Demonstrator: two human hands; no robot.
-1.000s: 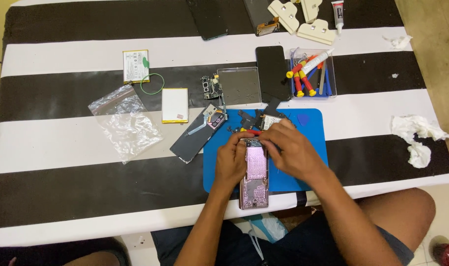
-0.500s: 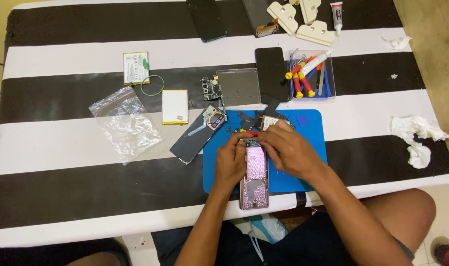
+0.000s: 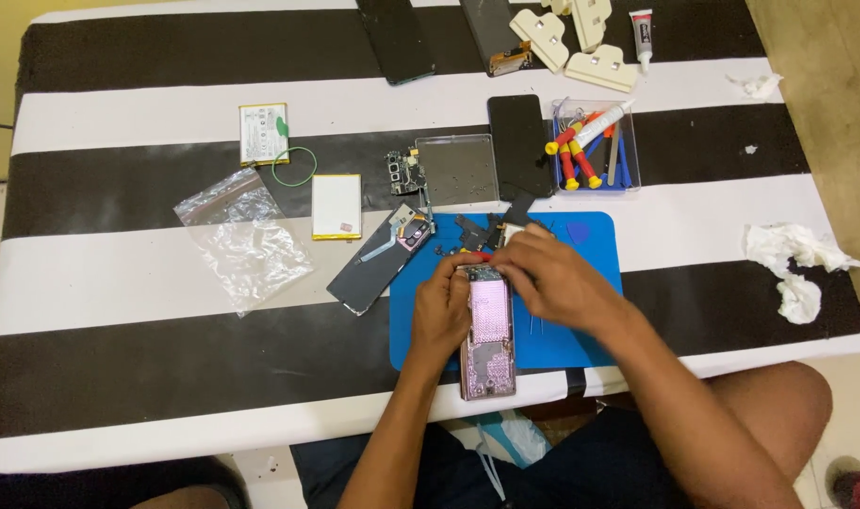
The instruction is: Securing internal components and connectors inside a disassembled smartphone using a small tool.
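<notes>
The opened pink phone with its back cover off (image 3: 487, 332) lies long-ways on the blue rubber work mat (image 3: 595, 247), its bottom end poking over the mat's near edge. The left hand (image 3: 441, 316) holds the phone's left side, fingers curled on it. The right hand (image 3: 552, 280) covers the phone's top end, fingers bunched there with a bit of red tool showing. I cannot tell if they pinch it.

Since a second ago, almost nothing has moved. Both hands stay on the phone's top, so the work there looks slow and careful.

At 10 o'clock from the phone lies a dark grey phone back cover (image 3: 378, 266). At 12 o'clock are small black loose parts (image 3: 472, 231). At 1 o'clock sits a clear plastic box of red and yellow tools (image 3: 595, 148). At 9 o'clock are crinkly clear plastic bags (image 3: 243, 236).
</notes>
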